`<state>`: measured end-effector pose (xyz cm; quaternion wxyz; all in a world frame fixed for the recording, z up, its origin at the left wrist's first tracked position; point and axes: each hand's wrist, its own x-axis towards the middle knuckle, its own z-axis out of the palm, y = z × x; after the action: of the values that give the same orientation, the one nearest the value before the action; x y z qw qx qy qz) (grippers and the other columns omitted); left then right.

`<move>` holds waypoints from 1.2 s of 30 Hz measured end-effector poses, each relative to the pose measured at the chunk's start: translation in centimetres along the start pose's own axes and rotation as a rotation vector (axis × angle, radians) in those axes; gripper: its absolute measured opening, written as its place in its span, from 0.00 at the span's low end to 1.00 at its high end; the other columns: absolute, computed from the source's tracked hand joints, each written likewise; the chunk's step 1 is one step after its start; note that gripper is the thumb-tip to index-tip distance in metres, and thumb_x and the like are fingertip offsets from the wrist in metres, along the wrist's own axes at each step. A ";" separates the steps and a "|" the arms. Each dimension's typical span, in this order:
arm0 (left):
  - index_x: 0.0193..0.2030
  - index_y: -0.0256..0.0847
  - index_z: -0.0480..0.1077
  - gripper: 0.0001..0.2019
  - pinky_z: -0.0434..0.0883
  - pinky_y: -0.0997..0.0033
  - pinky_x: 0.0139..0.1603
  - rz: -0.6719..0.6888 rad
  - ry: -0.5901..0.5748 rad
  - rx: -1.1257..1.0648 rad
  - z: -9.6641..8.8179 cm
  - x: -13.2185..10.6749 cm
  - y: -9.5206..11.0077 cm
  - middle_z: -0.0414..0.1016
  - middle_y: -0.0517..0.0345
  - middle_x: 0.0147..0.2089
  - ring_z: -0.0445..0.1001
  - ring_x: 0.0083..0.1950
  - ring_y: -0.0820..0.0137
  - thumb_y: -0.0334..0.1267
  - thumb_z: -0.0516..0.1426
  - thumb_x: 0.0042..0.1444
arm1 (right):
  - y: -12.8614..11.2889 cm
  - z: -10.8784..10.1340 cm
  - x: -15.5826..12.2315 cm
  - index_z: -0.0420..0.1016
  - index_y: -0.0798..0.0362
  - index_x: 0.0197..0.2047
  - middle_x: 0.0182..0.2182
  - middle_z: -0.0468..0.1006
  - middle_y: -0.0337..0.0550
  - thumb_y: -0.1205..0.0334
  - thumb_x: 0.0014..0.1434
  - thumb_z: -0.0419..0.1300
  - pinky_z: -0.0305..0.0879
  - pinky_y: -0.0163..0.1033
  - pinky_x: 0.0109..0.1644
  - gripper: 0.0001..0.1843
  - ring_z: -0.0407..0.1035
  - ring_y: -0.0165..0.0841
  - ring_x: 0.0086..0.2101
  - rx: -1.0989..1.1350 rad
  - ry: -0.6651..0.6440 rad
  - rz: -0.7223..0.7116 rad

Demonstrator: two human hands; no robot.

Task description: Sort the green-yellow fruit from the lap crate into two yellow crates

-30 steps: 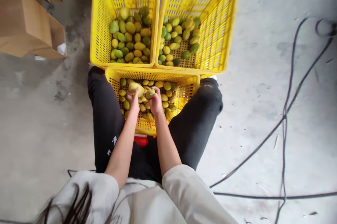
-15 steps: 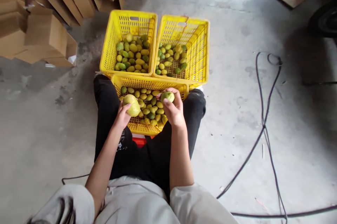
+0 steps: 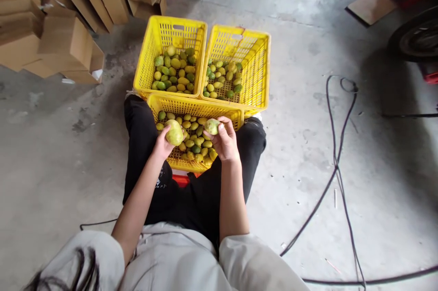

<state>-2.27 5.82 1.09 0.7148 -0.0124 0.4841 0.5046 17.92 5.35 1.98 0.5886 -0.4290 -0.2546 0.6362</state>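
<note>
Left hand (image 3: 166,143) curls round a big, smooth yellow-green fruit (image 3: 175,132); right hand (image 3: 226,141) pinches a smaller mottled fruit (image 3: 211,126), both above a perforated yellow plastic crate (image 3: 181,164); white trouser print (image 3: 158,182) too small to read.

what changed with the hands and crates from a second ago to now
The left hand, with the larger yellow-green fruit, moved left; the right hand, with the smaller green fruit, moved right, so they are now farther apart. The head view tilted up. Nothing was visibly grabbed or released. The near crate, left far crate and right far crate stayed put.
</note>
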 end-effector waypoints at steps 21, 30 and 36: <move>0.48 0.34 0.76 0.23 0.76 0.67 0.27 -0.164 0.114 0.007 -0.4 0.9 -0.5 0.80 0.46 0.31 0.79 0.29 0.63 0.50 0.46 0.71 | 7.7 -0.4 0.2 0.72 0.51 0.33 0.29 0.74 0.36 0.50 0.53 0.66 0.52 0.28 0.19 0.14 0.69 0.27 0.24 0.140 0.139 0.278; 0.42 0.37 0.74 0.12 0.78 0.69 0.35 -0.100 0.068 0.047 -0.5 1.1 -1.0 0.80 0.50 0.34 0.79 0.32 0.67 0.46 0.59 0.65 | 8.3 -0.7 0.9 0.70 0.51 0.34 0.26 0.71 0.32 0.61 0.53 0.68 0.59 0.27 0.22 0.10 0.66 0.24 0.23 0.239 0.375 0.382; 0.40 0.43 0.73 0.08 0.78 0.71 0.40 0.009 0.295 -0.021 -0.8 1.5 -1.0 0.77 0.58 0.37 0.78 0.35 0.71 0.45 0.59 0.66 | 8.0 -0.9 1.2 0.70 0.52 0.32 0.21 0.75 0.39 0.65 0.58 0.54 0.62 0.28 0.24 0.05 0.67 0.27 0.22 0.318 0.446 0.492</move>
<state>-2.00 5.96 -0.85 0.6336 -0.0915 0.5786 0.5054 14.47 4.94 -5.39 0.5184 -0.5086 0.0929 0.6811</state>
